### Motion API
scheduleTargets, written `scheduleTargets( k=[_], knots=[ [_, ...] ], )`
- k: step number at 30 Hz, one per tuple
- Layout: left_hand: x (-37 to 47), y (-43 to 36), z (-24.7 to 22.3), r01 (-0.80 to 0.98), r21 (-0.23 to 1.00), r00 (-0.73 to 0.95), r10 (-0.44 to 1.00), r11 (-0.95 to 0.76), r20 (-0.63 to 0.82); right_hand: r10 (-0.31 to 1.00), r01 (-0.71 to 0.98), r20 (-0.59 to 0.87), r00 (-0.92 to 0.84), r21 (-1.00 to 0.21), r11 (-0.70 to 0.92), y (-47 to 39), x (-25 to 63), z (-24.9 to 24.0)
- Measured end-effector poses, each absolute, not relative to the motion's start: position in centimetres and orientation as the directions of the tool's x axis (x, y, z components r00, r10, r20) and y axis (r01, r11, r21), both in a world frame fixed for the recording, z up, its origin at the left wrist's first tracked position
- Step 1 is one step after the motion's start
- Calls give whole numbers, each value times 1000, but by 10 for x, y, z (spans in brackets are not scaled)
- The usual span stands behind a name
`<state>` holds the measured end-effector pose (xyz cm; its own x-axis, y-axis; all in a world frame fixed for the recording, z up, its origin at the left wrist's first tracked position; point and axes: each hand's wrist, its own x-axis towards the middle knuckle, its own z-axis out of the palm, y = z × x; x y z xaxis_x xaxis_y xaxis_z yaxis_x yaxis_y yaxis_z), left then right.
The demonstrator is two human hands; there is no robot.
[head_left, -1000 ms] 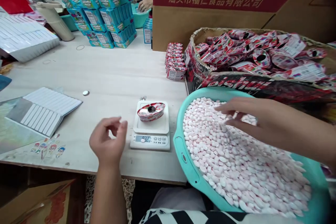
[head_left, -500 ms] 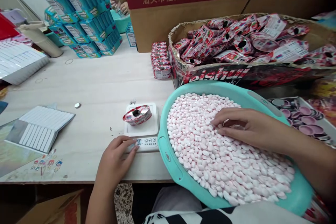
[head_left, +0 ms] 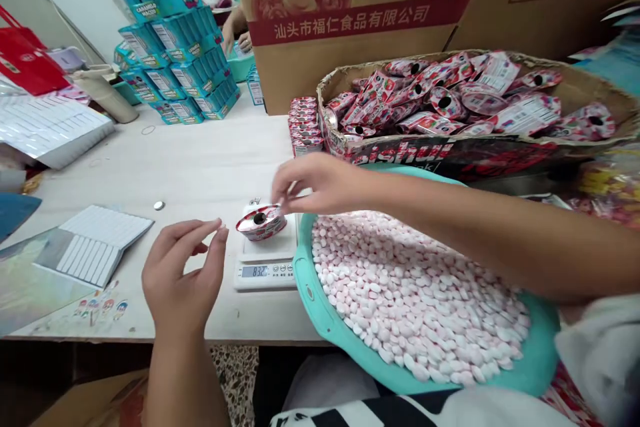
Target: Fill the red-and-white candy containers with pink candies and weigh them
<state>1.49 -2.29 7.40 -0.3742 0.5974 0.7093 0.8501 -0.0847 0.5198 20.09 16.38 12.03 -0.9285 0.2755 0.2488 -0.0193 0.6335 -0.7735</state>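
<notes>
The left hand (head_left: 183,273) is up over the table (head_left: 220,153), near its front edge, with its grip pinched shut on a tiny pale sweet (head_left: 223,229); the right hand (head_left: 310,183) reaches across to the right end of the red tin (head_left: 261,230), but it is blurry, so I cannot tell if its grip is open or closed; the tin, with a dark hole on top, sits on the white scale (head_left: 240,282), near the front edge; the green tub (head_left: 303,275) full of sweets (head_left: 400,300) is just right of the scale.
</notes>
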Motion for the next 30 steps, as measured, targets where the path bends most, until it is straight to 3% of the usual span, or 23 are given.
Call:
scheduleTargets(
  k=[2,4,7,11,14,18,22,25,30],
  knots=[
    [21,-24,80,767,637,-504,538,-82,676,116,-62,226,-967,-653,754,170,163,112],
    [23,-29,82,733,672,-529,532,-107,661,22,-85,197,-980,-517,851,171,139,106],
    [21,-36,78,750,650,-476,583,-123,659,-35,-92,166,-986,-347,933,170,132,107],
    [16,-35,68,716,691,-535,558,-100,635,-28,-54,129,-991,-204,977,166,172,126],
    [12,-26,60,706,704,-551,570,-71,610,155,100,219,-963,-242,965,160,231,133],
    [8,-6,55,704,708,-557,654,44,513,410,337,209,-888,-309,889,141,320,113],
    [7,10,53,778,611,-457,800,147,389,600,475,260,-757,-411,778,113,383,73],
    [9,15,53,812,558,-404,853,169,330,686,525,301,-662,-467,711,94,403,52],
    [13,12,54,801,582,-376,874,140,308,713,552,315,-626,-467,691,88,402,46]
  ],
)
